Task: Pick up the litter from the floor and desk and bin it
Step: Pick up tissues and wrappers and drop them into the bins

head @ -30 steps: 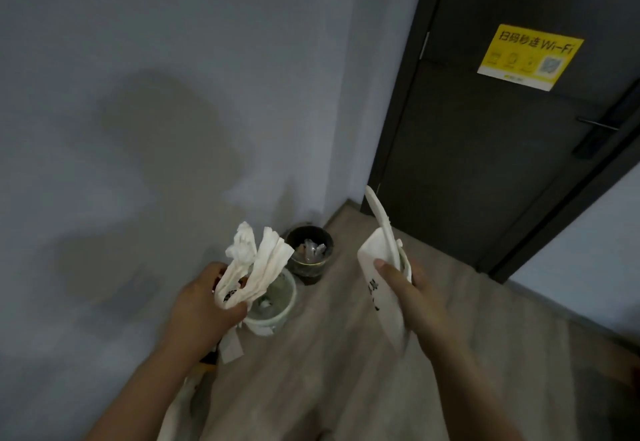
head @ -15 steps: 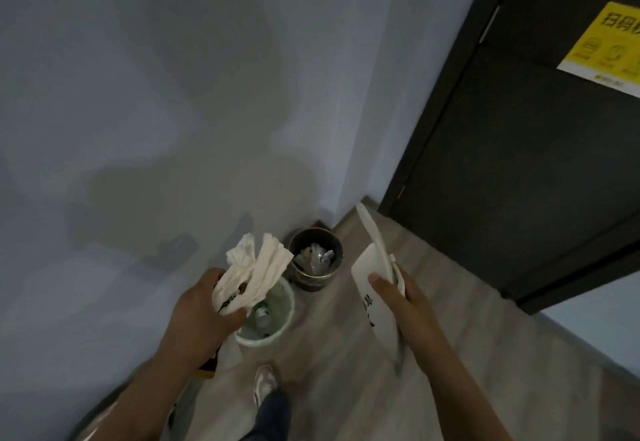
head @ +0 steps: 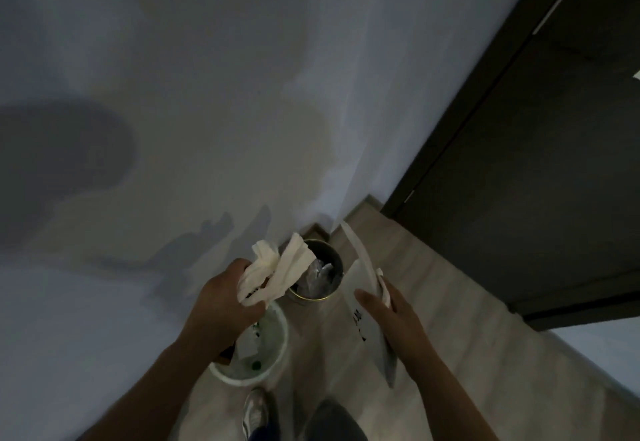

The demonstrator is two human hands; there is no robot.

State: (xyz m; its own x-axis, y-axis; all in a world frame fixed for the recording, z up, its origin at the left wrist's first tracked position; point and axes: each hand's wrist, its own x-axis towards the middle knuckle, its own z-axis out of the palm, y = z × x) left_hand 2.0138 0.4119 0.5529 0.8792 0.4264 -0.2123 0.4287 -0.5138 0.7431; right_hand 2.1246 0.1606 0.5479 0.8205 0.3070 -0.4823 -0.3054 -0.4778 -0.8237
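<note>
Left hand clutches tissues, hiding bin rim; right hand grips blurred bag

Dark door — grey wall

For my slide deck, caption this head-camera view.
Left hand grips crumpled tissues near dark bin; right hand holds white packet.

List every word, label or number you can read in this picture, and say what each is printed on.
Dark print on the white paper bag in the right hand: too blurred to read.
Green marks inside the white tub: too blurred to read.
No other text shows; nothing can be quoted.
</note>
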